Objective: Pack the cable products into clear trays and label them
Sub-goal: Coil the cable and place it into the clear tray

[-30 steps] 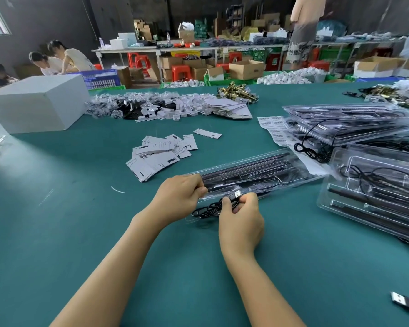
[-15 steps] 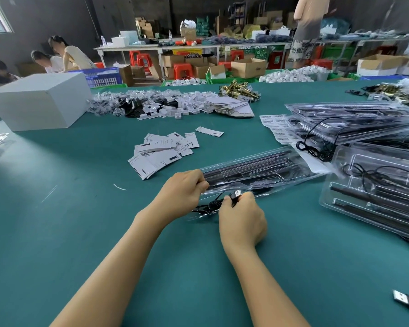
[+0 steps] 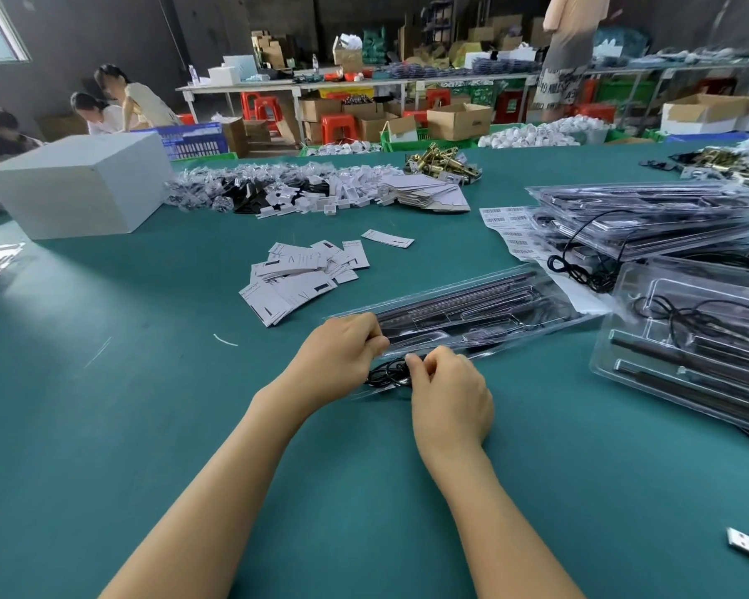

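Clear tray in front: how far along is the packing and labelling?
Done: black bars sit in the clear tray; a stack of filled trays lies at the right. In hand: left hand holds the tray's near end while right hand tucks the black cable coil in. Left: no label visible on it; barcode sheet and loose cards wait.

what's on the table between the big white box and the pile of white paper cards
Nothing: in the head view, only bare green table lies between the white box and the pile of cards.
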The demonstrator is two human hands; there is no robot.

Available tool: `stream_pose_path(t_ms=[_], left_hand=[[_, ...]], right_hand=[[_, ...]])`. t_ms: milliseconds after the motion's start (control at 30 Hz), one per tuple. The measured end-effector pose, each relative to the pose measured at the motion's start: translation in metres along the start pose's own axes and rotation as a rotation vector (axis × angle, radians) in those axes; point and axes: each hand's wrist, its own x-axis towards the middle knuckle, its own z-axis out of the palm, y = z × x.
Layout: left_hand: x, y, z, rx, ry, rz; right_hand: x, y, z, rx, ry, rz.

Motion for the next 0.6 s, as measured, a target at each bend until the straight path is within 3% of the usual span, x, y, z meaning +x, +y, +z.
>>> stream_pose_path(t_ms=[133,233,400,600], left_hand=[[0.000,-0.002,0.001,0.002,0.003,0.014],[-0.001,-0.004,0.003,0.014,0.006,0.037],[-0.002,-0.007,0.005,0.016,0.030,0.044],[-0.008,-0.007,0.008,0.053,0.081,0.135]], right_hand=[[0.004,0.008,-0.009,0.063,-0.191,-0.160],[0.007,0.010,-0.007,0.130,-0.150,-0.191],[0.006,0.010,-0.003,0.420,-0.083,0.067],[0.023,0.007,-0.002,0.360,-0.086,0.272]])
